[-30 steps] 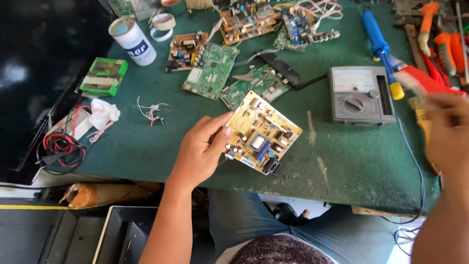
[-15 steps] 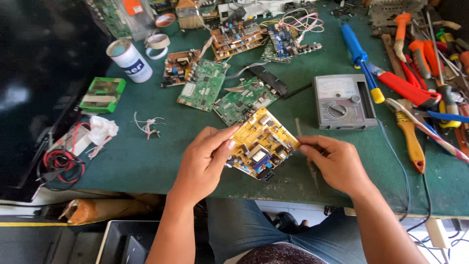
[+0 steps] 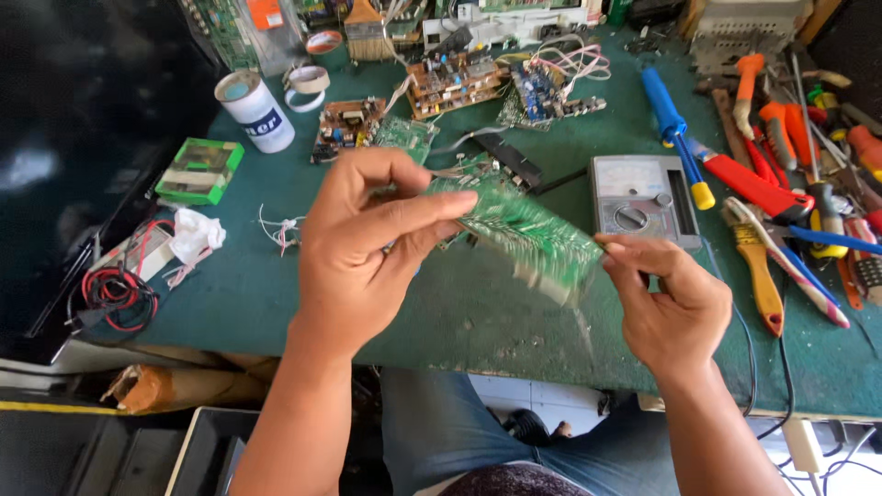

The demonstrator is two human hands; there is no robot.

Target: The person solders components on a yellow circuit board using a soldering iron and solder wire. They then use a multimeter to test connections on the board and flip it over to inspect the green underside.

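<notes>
Two hands grip blurred green circuit board (image 3: 528, 234).

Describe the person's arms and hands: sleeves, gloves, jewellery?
Both arms are bare to the frame edge, no sleeves showing. The left hand and right hand have no gloves, rings or watch in view. Blue jeans show below the table.

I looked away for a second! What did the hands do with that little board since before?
The circuit board came up off the green table and got flipped: its yellow parts side showed before, now the green solder side faces up. The right hand, earlier off by the tools, now pinches one end; the left hand kept hold. The multimeter stayed put.
</notes>
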